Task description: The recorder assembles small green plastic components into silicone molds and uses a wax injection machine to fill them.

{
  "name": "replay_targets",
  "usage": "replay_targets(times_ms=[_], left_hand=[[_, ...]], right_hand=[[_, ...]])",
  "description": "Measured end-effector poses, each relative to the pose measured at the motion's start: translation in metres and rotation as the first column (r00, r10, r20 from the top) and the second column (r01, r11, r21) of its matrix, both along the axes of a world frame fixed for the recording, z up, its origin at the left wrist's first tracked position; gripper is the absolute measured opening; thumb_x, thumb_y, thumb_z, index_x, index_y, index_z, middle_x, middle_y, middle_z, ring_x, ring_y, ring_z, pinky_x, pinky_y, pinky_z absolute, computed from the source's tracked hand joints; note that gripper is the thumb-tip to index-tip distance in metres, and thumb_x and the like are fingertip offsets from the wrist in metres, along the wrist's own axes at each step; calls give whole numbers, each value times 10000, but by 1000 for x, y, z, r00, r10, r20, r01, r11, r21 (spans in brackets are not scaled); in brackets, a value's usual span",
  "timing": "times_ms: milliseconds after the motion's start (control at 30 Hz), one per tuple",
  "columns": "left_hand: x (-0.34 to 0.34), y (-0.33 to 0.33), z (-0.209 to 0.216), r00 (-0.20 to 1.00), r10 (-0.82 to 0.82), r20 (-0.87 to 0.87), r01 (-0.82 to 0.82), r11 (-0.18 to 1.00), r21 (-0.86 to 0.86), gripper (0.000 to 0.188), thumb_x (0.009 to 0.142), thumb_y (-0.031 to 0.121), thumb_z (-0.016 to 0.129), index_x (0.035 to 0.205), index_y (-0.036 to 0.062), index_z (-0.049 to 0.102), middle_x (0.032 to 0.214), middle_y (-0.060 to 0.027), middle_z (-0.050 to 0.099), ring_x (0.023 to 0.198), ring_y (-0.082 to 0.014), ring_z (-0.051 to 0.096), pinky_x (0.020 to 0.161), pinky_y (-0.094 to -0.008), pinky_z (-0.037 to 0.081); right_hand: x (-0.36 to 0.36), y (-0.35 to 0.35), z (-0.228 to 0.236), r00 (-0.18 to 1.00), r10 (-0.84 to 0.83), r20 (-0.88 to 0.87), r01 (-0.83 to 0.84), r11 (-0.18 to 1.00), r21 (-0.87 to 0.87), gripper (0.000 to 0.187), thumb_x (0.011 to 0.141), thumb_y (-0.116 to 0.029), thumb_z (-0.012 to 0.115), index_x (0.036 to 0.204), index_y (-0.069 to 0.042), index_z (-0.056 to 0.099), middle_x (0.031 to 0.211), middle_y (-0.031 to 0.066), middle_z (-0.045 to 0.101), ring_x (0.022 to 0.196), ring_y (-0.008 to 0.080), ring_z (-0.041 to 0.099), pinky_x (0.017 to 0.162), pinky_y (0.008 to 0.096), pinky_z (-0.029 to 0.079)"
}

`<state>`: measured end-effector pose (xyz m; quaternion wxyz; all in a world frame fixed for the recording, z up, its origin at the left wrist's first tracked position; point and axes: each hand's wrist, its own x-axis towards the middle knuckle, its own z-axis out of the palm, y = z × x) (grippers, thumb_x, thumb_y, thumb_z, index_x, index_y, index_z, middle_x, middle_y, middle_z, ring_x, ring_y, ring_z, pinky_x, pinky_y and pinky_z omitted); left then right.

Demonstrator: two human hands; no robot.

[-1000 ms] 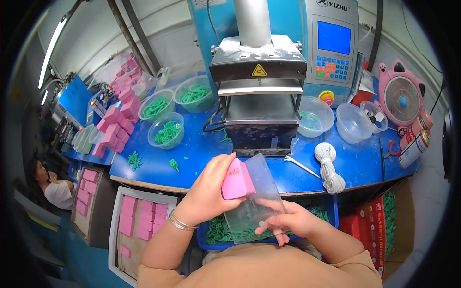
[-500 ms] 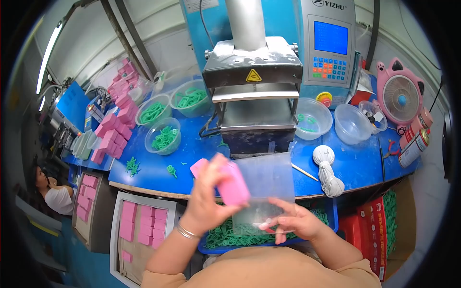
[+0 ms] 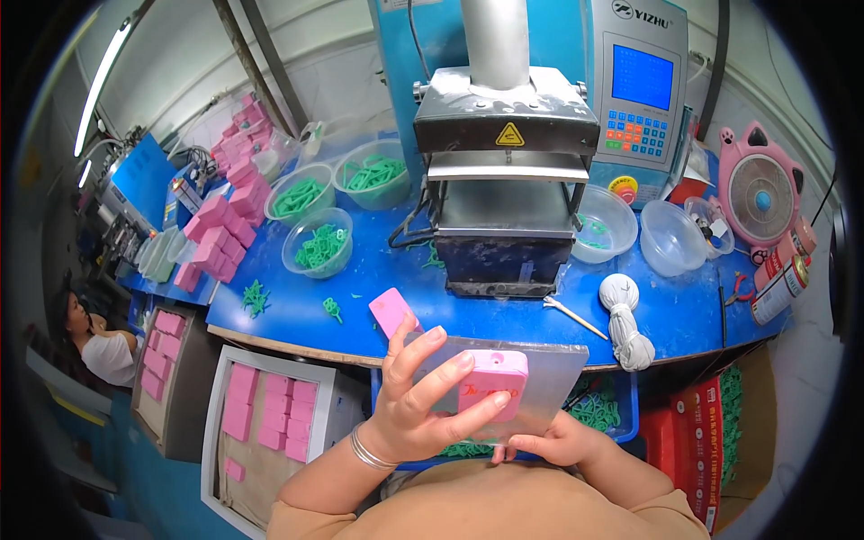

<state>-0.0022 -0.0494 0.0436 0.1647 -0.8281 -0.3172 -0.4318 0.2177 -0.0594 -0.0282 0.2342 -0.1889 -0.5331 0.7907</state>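
My left hand (image 3: 416, 400) has its fingers bent along a pink block (image 3: 493, 382) with a small hole in its end face. The block is in front of a flat greyish, see-through sheet (image 3: 560, 364). My right hand (image 3: 560, 439) grips this sheet at its lower edge, thumb on the near side and fingers partly hidden. A second pink block (image 3: 390, 310) lies on the table edge just beyond my left fingertips. Beneath both hands, green looped pieces (image 3: 596, 412) fill a blue tray (image 3: 630, 409), mostly covered by the sheet and my arms.
A press (image 3: 508, 117) stands ahead. Tubs with green pieces (image 3: 317, 245) are to its left, stacked pink blocks (image 3: 225, 229) farther left. A white cloth bundle (image 3: 621, 315), brush (image 3: 576, 315) and pink fan (image 3: 760, 193) are right. A person (image 3: 106, 346) is at far left.
The pink block in my left hand has moved right and turned so that its end faces up, in front of the sheet. My right hand has shifted to the sheet's lower edge, tilting it.
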Motion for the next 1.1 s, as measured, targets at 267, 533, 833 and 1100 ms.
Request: replay_targets(times_ms=[267, 533, 833, 1100], left_hand=[[0, 1, 3, 992, 109, -58, -120, 967, -224, 453, 715, 412, 696, 1118, 227, 606, 1332, -153, 374, 1225, -398, 345, 997, -540, 271], [-44, 44, -34, 830, 554, -71, -528, 737, -421, 703, 738, 331, 691, 1264, -26, 389, 1307, -235, 380, 1222, -385, 332, 1012, -486, 255], [-46, 53, -59, 811, 554, -190, -578, 708, -406, 567, 762, 270, 658, 1222, 26, 435, 1200, -137, 471, 1066, -358, 428, 926, -446, 343], [-48, 49, -58, 793, 567, -222, -599, 661, -452, 595, 765, 276, 658, 1248, 16, 427, 1247, -138, 452, 1070, -348, 420, 940, -439, 330]], right_hand=[[-2, -4, 11, 997, 26, 79, -33, 995, 95, 436, 927, -113, 456, 1347, -44, 360, 1083, 108, 596, 852, 157, 606, 724, 264, 478], [10, 4, 103, 947, -286, -147, 195, 874, -444, 635, 868, -68, 414, 1421, -48, 104, 1048, 357, 553, 542, 305, 640, 423, 306, 494], [0, 84, 107, 870, -317, -378, 165, 910, -381, 563, 911, -123, 409, 1387, -17, 128, 1170, 333, 492, 830, 295, 649, 673, 322, 563], [-16, 113, 91, 802, -570, -180, 585, 810, 45, 296, 941, -185, 462, 1123, 48, 475, 930, 187, 625, 777, 215, 650, 662, 279, 537]])
